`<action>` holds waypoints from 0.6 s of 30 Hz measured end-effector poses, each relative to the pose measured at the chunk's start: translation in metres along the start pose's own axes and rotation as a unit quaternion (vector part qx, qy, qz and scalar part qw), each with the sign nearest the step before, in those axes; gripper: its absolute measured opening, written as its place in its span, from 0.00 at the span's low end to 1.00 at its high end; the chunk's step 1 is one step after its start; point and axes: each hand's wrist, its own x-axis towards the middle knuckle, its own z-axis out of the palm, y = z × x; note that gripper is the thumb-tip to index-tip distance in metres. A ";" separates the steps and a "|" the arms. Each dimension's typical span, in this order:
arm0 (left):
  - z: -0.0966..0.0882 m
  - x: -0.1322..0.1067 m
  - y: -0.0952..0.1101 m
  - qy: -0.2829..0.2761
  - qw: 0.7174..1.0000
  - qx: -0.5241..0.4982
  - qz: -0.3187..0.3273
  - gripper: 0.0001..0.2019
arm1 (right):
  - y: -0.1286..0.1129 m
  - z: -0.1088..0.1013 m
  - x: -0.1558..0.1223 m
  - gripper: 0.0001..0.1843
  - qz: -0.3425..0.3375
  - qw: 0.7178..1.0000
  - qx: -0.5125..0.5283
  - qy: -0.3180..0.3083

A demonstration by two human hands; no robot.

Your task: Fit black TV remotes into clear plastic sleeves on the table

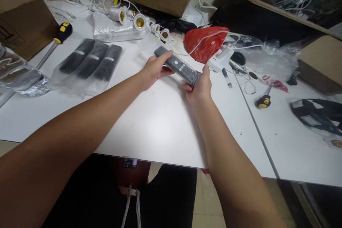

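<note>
While I watch, left hand (pixel 155 69) and right hand (pixel 200 87) each close around one grey remote (pixel 177 66) above the white table (pixel 149 121).

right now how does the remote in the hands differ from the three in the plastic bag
The held remote is bare; the bagged remotes lie under clear plastic. The left hand and right hand grip the held remote's ends; the bagged remotes rest untouched on the table. The held remote shows buttons; the bagged remotes show none. All are dark and slim.
</note>
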 end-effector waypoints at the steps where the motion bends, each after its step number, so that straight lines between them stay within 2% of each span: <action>1: 0.000 -0.001 -0.001 -0.002 1.000 -0.002 -0.002 0.15 | 0.001 -0.001 0.002 0.29 -0.003 1.000 0.002 -0.009; 5: -0.002 0.003 -0.003 0.004 0.999 -0.033 -0.006 0.14 | -0.003 -0.002 0.003 0.29 0.003 0.999 0.008 -0.052; 11: -0.013 0.019 0.006 0.088 0.993 -0.085 -0.002 0.11 | -0.022 0.001 -0.012 0.19 0.024 0.991 -0.012 -0.132; 14: -0.016 0.022 0.010 0.090 0.991 -0.099 0.002 0.10 | -0.026 0.002 -0.016 0.16 0.006 0.988 0.023 -0.155; 18: -0.017 0.022 0.010 0.072 0.992 -0.099 -0.005 0.11 | -0.026 0.002 -0.017 0.16 0.013 0.988 0.022 -0.155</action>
